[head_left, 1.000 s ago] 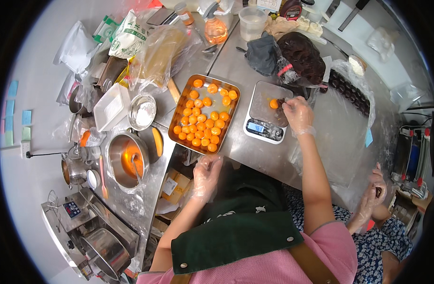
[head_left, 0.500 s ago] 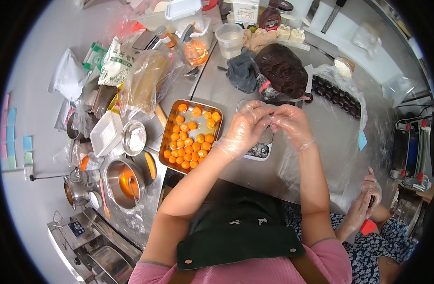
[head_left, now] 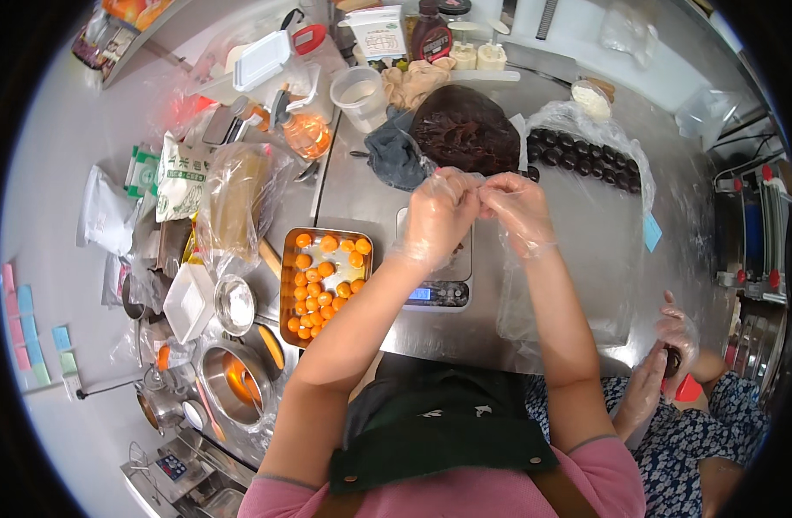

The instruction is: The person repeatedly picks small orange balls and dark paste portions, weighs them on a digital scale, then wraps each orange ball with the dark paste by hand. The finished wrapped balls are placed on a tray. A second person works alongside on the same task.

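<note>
My left hand (head_left: 441, 211) and my right hand (head_left: 518, 211), both in clear plastic gloves, meet fingertip to fingertip over the bench. Their fingers are pinched together, and whatever is between them is too small or hidden to make out. Below them lies a kitchen scale (head_left: 448, 293) with a lit blue display; my left hand and wrist cover part of its plate. Just beyond my fingers sits a big lump of dark brown paste (head_left: 465, 129), its surface rough and glossy. To the left of my left forearm stands a metal tray (head_left: 369, 250) of orange yolk-like balls (head_left: 314, 302).
Rows of dark balls (head_left: 586, 160) lie on plastic film at the right. A co-worker's gloved hands (head_left: 659, 363) hold something dark at lower right. A steel bowl of orange liquid (head_left: 238, 380), a spray bottle (head_left: 305, 134) and a plastic tub (head_left: 359, 97) stand left.
The whole view has shifted, so bench items sit elsewhere in the picture. My hands stay pinched together, now nearer the dark paste; the scale's display has come into sight.
</note>
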`<state>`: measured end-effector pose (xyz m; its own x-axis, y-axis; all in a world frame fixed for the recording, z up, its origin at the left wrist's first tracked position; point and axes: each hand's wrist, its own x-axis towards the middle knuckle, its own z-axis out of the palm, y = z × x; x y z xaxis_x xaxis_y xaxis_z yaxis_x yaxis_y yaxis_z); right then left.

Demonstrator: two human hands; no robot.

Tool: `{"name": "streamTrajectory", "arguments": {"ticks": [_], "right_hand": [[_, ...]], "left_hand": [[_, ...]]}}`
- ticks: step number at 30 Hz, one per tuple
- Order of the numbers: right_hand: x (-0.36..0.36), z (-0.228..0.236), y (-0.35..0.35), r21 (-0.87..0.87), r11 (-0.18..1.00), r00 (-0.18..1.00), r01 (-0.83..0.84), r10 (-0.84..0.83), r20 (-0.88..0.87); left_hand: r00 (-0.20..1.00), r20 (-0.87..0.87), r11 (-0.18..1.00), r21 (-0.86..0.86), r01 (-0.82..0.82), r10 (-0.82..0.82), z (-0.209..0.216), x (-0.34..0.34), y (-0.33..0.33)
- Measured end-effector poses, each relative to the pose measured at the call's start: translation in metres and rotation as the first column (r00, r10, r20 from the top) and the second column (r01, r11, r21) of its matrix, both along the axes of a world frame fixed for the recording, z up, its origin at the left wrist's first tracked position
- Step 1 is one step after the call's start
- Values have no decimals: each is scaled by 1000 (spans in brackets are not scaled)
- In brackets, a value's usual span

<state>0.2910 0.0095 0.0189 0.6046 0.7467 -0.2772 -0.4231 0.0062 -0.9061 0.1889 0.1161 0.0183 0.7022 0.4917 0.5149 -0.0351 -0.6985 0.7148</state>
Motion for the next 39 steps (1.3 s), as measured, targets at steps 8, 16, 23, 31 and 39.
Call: {"name": "streamTrajectory", "arguments": {"ticks": [8, 16, 23, 31, 39], "right_hand": [[5, -9, -25, 6, 984, 972, 177, -174, -157], [-43, -50, -34, -164, 984, 989, 66, -87, -122], [-73, -90, -13, -238, 965, 863, 113, 23, 505], [-84, -94, -5, -523, 794, 606, 310, 259, 752], [-72, -107, -44, -103, 937, 645, 334, -148, 749]], "left_hand": [[994, -104, 984, 181, 6, 13, -6, 49, 27], [883, -461, 900, 417, 123, 93, -8, 51, 52], [983, -119, 934, 346, -91, 140, 20, -19, 56], [943, -237, 963, 190, -191, 234, 25, -135, 33], [899, -255, 934, 57, -353, 355, 15, -235, 3]]}}
